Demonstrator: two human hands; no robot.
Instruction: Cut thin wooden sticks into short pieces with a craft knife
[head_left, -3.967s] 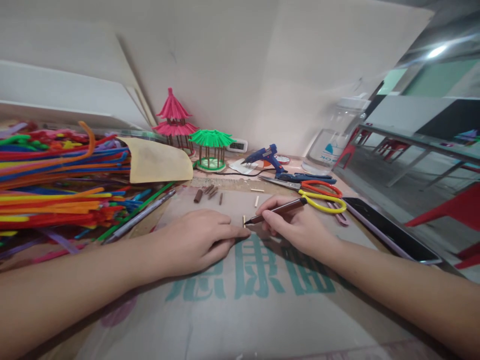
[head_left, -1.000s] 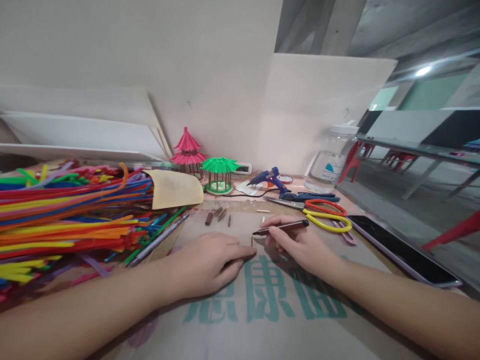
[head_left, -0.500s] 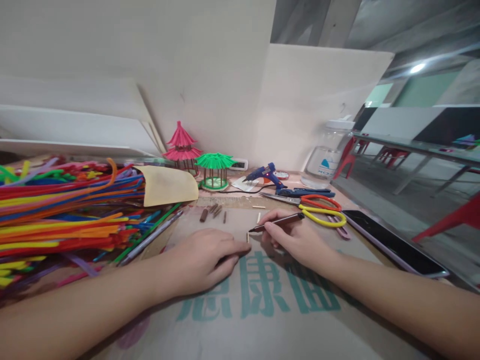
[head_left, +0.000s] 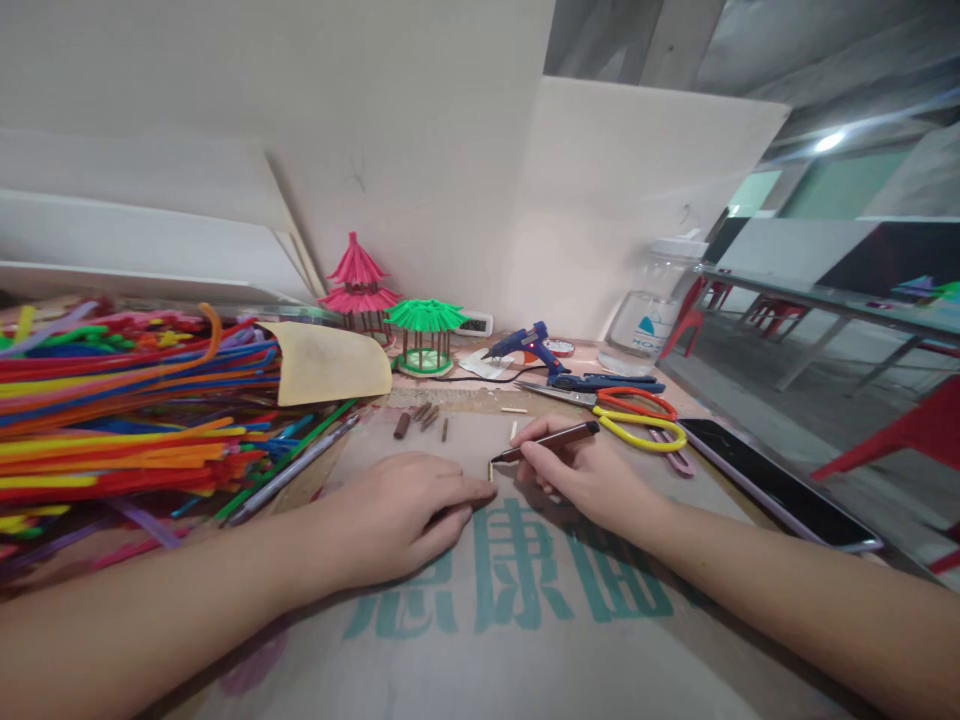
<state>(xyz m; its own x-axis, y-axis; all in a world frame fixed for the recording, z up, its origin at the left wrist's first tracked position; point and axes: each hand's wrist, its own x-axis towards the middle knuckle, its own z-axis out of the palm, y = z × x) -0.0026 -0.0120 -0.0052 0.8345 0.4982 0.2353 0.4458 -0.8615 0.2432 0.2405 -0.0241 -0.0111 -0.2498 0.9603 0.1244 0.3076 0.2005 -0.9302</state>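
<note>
My right hand [head_left: 596, 475] is closed around a brown marker [head_left: 559, 440], its dark tip touching the upper part of a short pale wooden stick [head_left: 491, 470]. The near end of that stick is under the index fingertip of my left hand [head_left: 394, 510], which holds it down on the board; the other left fingers are curled and partly hidden. Two more pale sticks, one upright stick [head_left: 514, 429] beside the marker and one sideways stick [head_left: 514, 410] farther back, lie loose. Left of these are several brown-coloured sticks [head_left: 429, 416] and a brown marker cap [head_left: 403, 426].
Colourful pipe cleaners [head_left: 135, 380] heap up on the left. At the back stand a pink-roofed model pavilion [head_left: 358, 275], a green-roofed one [head_left: 425, 335] and a blue glue gun [head_left: 525, 342]. Scissors [head_left: 641, 425], a phone [head_left: 772, 480] and a water bottle [head_left: 649, 310] are on the right.
The whole view has shifted slightly. Both hands keep the same pose, with the marker tip still on the stick under my left fingertip.
</note>
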